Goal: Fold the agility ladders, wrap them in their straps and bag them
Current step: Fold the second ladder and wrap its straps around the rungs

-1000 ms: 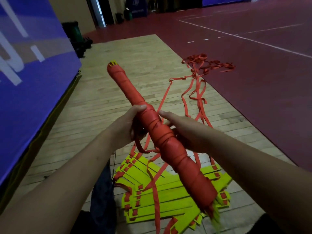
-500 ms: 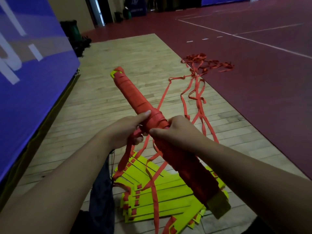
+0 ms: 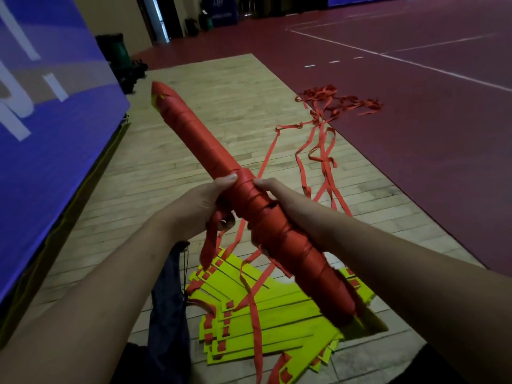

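Red strap (image 3: 209, 242) wraps the bundle (image 3: 199, 137), clasped by left grip (image 3: 198, 209) and right grip (image 3: 281, 199); even tension should keep turns tight.

Both arms are bare right up to the frame edge, left forearm (image 3: 91, 300) and right forearm (image 3: 401, 261) alike. The left hand (image 3: 194, 212) and right hand (image 3: 291, 203) are bare too, and the left thumbnail (image 3: 231, 177) looks short and plain. There's a dark patch (image 3: 435, 364) bottom right, maybe clothing, honestly can't tell.
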`<state>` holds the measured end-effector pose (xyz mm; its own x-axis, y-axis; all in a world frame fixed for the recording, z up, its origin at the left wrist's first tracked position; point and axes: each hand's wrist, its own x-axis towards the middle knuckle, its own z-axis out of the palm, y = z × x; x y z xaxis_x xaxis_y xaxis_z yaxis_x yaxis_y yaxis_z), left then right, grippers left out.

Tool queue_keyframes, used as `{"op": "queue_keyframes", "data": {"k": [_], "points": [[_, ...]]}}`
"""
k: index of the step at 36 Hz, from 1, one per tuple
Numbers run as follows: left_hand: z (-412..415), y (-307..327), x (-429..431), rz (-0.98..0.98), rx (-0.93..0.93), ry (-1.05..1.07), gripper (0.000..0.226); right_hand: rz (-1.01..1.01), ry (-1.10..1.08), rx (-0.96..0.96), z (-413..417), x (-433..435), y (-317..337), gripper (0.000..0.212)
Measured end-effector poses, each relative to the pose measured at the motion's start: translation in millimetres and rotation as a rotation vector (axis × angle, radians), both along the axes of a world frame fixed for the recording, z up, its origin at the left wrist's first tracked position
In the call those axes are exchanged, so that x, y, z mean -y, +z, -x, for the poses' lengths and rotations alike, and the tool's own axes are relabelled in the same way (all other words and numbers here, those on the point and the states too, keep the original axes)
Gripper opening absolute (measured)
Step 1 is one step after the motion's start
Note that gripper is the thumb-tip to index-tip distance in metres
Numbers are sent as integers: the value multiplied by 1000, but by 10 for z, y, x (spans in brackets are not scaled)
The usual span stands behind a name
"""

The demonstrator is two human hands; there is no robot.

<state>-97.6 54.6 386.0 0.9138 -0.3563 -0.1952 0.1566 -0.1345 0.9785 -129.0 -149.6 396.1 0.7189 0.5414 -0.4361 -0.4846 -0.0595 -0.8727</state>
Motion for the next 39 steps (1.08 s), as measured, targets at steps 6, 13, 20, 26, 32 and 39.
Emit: {"op": "queue_keyframes", "data": {"k": [6, 13, 20, 26, 32, 39], "points": [[-10, 6, -112, -155, -84, -23, 51, 224, -170, 253, -31, 0, -42, 62], [-48, 20, 3, -21, -108, 100, 15, 428, -270, 486, -71, -9, -121, 46], [-25, -75, 191, 57, -166, 165, 30, 1005, -227, 939, 32, -145, -214, 59], [-36, -27, 76, 189, -139, 161, 30, 552, -198, 589, -84, -60, -55, 63], [38, 6, 151, 158, -101, 72, 38, 4, -56, 130, -13, 27, -42, 28], [17, -53, 141, -161, -66, 35, 44, 589, -105, 592, -91, 13, -168, 34]]}}
